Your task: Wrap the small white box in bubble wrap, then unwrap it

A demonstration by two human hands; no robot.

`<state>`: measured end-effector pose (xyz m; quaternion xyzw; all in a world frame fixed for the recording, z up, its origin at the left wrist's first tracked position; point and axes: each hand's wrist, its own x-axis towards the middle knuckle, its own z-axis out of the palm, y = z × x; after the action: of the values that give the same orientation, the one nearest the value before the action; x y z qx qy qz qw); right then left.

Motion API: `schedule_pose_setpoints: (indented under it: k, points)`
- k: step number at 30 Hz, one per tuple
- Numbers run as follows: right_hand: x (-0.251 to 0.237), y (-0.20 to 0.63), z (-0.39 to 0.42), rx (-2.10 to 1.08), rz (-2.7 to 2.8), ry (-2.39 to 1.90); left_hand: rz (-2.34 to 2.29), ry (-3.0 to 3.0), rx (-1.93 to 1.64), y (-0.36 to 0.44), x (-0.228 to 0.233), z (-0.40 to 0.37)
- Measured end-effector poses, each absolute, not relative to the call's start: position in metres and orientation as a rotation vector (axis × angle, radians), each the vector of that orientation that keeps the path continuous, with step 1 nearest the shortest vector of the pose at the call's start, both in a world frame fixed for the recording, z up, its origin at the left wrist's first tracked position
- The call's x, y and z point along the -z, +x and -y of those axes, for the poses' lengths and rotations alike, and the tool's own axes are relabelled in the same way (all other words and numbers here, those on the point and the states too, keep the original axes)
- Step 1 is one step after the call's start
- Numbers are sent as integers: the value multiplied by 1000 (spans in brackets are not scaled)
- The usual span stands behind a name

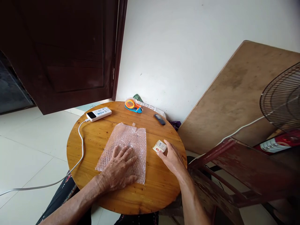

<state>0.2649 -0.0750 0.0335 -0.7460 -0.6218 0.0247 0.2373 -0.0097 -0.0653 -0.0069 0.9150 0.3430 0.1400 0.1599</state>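
Note:
A sheet of clear bubble wrap (pixel 127 137) lies on the round wooden table (pixel 126 200). My left hand (pixel 120 168) presses flat on its lower part, fingers spread. To the right of the wrap, a small white box (pixel 160 146) with a printed label and a red mark sits on the wood. My right hand (pixel 172 157) grips this box from its right side, thumb at the near edge and fingers at the far edge.
At the table's back stand an orange and blue tape dispenser (pixel 134 105) and a dark blurred object (pixel 159 119). A white power bank (pixel 99 113) trails a white cable (pixel 82 147) off the left edge. A fan (pixel 281 97) and a red wooden chair (pixel 253 168) are to the right.

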Motion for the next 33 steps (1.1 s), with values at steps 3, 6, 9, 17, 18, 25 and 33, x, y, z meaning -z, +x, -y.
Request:
schedule_pose_setpoints:
  k: [3,6,9,17,18,25,33]
  points:
    - [-21,275,81,-228,1517,-2056,-982,2620,-403,-10,8,65]
    - [-28,269,84,-345,1307,-1880,-969,2622,-413,-9,8,65]
    - [-50,242,84,-576,1158,-1491,-967,2621,-405,-9,7,65]
    - [-52,141,64,-1157,1569,-1248,-1013,2585,-412,-5,0,68]
    - [-48,138,62,-1129,1610,-1310,-1004,2579,-416,-4,-2,68]
    - [-44,169,65,-792,1731,-1665,-985,2599,-409,-4,-1,67]
    - [-35,198,77,-371,1839,-1897,-976,2587,-376,-6,0,66]
